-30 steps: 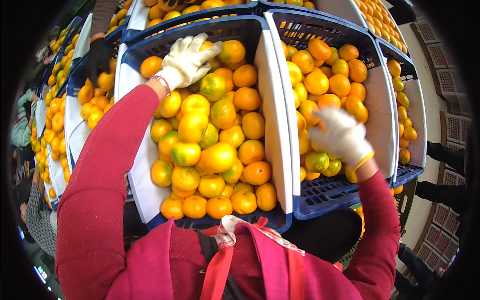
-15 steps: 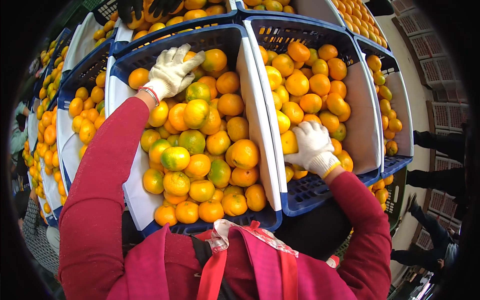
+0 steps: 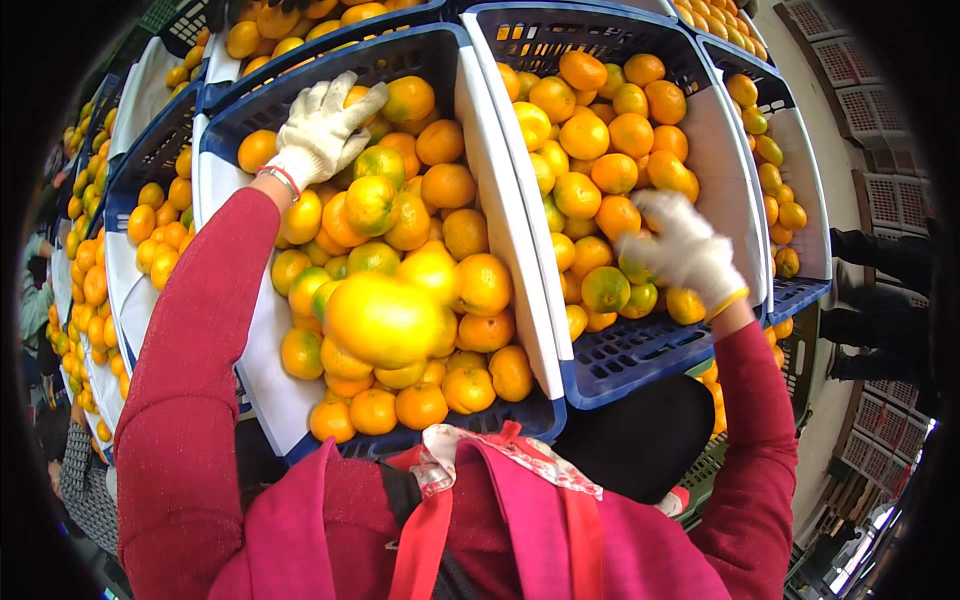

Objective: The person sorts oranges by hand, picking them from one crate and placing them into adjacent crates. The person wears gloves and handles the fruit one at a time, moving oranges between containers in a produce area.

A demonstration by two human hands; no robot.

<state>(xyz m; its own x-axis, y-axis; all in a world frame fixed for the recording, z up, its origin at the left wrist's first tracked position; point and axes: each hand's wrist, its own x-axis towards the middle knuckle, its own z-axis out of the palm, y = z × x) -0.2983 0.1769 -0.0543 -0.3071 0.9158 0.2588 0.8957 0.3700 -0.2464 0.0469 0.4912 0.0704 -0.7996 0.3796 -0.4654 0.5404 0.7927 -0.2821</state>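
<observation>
My left hand (image 3: 323,128), in a white glove, lies with fingers spread on oranges (image 3: 409,97) near the far end of the middle crate (image 3: 505,240), which is blue with a white liner. A blurred yellow orange (image 3: 380,318) is in motion above that crate's near half. My right hand (image 3: 680,250), also gloved and smeared by motion, is over mixed orange and greenish fruit (image 3: 605,288) in the right crate (image 3: 630,355), fingers apart and nothing visible held in it.
More fruit-filled crates (image 3: 150,280) line the left, top and far right. A co-worker's dark gloved hand shows at the top edge. Other people's legs (image 3: 880,300) stand at the right by stacked pale crates (image 3: 885,440); a person's patterned sleeve (image 3: 88,470) is at the left.
My right hand dipped into the right crate half a second ago and has since lifted rightward. A blurred fruit now appears over the middle crate. My left hand stays on its oranges.
</observation>
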